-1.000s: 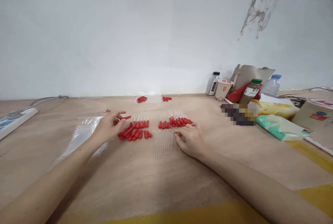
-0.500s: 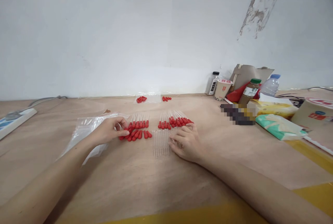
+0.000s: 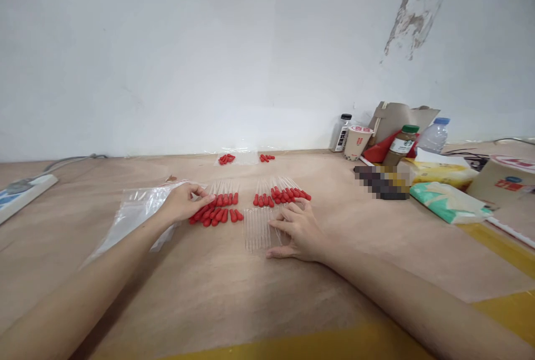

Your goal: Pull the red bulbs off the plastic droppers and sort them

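My left hand [image 3: 188, 202] is closed, thumb and fingers drawn together at the left end of a row of glass droppers with red rubber bulbs [image 3: 228, 199]. Whatever it pinches is hidden by the fingers. Just below its fingertips lie loose red bulbs [image 3: 215, 216]. My right hand [image 3: 300, 233] rests with fingers apart, thumb away from the index finger, at the right edge of a row of bare clear glass tubes [image 3: 256, 229]. Its fingers partly cover the tubes there. Beyond that hand lies a second group of red-bulbed droppers [image 3: 284, 195].
A clear plastic bag [image 3: 137, 209] lies under my left forearm. Small red bulbs [image 3: 227, 159] sit by the wall on clear film. At right stand a paper cup [image 3: 358, 144], a green-capped bottle [image 3: 404, 145] and a tissue pack [image 3: 449, 203]. A power strip [image 3: 27, 195] is at far left.
My left hand has shifted up and right, from the loose bulbs to the left dropper row. My right thumb has spread downward, away from the fingers.
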Demonstrator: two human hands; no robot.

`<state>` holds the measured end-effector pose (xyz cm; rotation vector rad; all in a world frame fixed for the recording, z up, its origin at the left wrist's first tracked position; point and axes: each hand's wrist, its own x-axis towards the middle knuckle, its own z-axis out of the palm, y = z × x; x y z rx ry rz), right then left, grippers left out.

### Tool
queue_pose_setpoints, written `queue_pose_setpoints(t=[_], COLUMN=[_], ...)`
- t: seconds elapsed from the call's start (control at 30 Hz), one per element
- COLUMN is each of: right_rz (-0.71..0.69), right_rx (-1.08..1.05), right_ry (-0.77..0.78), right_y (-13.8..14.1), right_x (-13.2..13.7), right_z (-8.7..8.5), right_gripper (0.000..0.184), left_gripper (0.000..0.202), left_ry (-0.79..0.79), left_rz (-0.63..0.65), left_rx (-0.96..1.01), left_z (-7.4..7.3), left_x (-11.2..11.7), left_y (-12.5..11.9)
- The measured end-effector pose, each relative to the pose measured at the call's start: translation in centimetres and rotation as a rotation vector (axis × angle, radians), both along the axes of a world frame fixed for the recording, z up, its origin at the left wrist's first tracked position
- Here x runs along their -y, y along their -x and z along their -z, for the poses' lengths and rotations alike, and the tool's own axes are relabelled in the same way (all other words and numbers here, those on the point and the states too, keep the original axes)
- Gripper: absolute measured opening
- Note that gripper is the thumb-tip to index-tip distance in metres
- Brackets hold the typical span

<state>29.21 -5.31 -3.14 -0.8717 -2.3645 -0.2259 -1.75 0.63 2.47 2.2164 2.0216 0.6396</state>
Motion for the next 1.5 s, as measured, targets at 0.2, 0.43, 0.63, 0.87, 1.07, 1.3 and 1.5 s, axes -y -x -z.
queue_pose_setpoints(t=[0.2,0.43,0.63,0.87,1.07,1.3,1.5], right_rz=[-0.004,0.271,0.521,0.349,0.221,0.192,0.205], right_rx=[-0.015,-0.269,-0.353,-0.389,-0.444,-0.515,-0.546], right_ry=[0.003,0.164,0.281,0.297,0.340,0.404,0.411], right_y=[0.1,-0.9,-1.9,-1.2,-0.9,0.7,1.2], right_x=[-0.2,-0.2,-1.4,-1.8,-2.0,-2.1,-2.2], right_z=[0.3,-0.9,-0.1,0.9,1.3,1.1,1.1], right_gripper=[0.060,0.028,0.013,0.010,0.013,0.009,0.010], left_gripper=[0.046,0.038,0.033,0.021,0.018,0.016,0.014], left_ry=[0.155,0.276,0.221,-0.170,-0.259,-0.289,-0.346], left_rz=[-0.129,-0.207,-0.217,-0.109,0.121,0.292,0.418], left_rx=[-0.114,-0.048,0.008,0.107,0.217,0.246,0.292], left_z=[-0.3,-0.7,-1.2,-1.0,1.4,2.9,4.4], left_x=[-1.1,-1.4,-0.6,2.7,5.0,6.3,6.1], left_y=[-1.2,-1.7,-1.9,-3.6,-5.6,-6.9,-7.1])
